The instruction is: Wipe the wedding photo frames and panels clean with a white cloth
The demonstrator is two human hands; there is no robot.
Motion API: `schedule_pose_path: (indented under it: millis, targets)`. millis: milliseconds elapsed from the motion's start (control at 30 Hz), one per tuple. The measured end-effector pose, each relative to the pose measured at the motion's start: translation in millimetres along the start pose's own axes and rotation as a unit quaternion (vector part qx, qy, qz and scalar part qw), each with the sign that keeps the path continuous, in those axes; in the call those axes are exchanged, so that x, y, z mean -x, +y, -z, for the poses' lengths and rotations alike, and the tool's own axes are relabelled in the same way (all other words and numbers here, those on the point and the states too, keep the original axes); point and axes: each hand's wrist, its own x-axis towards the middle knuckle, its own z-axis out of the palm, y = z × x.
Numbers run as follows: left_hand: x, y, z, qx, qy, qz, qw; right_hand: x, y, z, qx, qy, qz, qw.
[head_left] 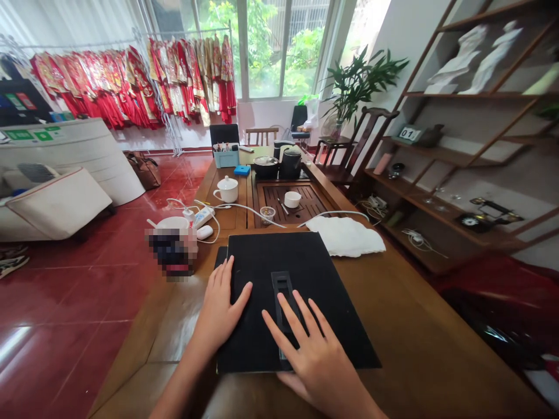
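1. Black board (pixel 279 262): lies flat on the wooden surface (pixel 406 343), directly under both hands, with a narrow dark rectangular frame (pixel 283 297) set into its near middle.
2. Left hand (pixel 220 308): open and palm down, its fingers resting on the board just left of the frame.
3. Right hand (pixel 317 355): open, with fingers spread, lying across the near end of the frame. The 2 hands are apart, and neither is clamped on anything.
4. White cloth (pixel 345 235): bunched just beyond the board's far right corner, touching it.
5. Glass cup (pixel 267 214): just beyond the board, holding small mixed bits too small to identify.
6. Wooden tea tray (pixel 301 201): beyond the board, with a small white cup (pixel 292 199) standing on it.
7. White lidded mug (pixel 226 190): beyond the board's far left corner.
8. Blue pen holder (pixel 226 157): farther beyond the board, packed with pens (pixel 220 146).
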Motion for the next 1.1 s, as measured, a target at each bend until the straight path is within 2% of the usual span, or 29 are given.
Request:
schedule_pose_path:
  millis: [300, 533, 667, 833, 967, 1100]
  targets:
    - [1.4, 0.4, -1.0, 0.074, 0.011, 0.007, 0.997, 0.0, -2.3, -0.9, 0.022, 0.02, 0.031, 0.999]
    - [-4.1, 13.6, 5.6, 0.219, 0.013, 0.073, 0.973, 0.1, -3.4, -4.8, 0.026, 0.035, 0.031, 0.999]
    - [-7.2, 23.5, 11.4, 0.345, 0.008, 0.11, 0.932, 1.1, -2.3, -3.1, 0.023, 0.043, 0.03, 0.998]
    - [-15.4, 36.4, 19.1, 0.522, 0.026, 0.157, 0.838, 2.5, 1.6, -1.1, 0.01, 0.052, 0.006, 0.999]
    - [-21.2, 33.7, 20.3, 0.572, 0.053, 0.24, 0.783, 3.8, 1.7, 0.1, 0.008, 0.054, 0.001, 0.999]
    - [-24.8, 28.4, 19.5, 0.594, 0.029, 0.265, 0.759, 5.8, 1.4, 1.3, 0.004, 0.053, 0.003, 0.999]
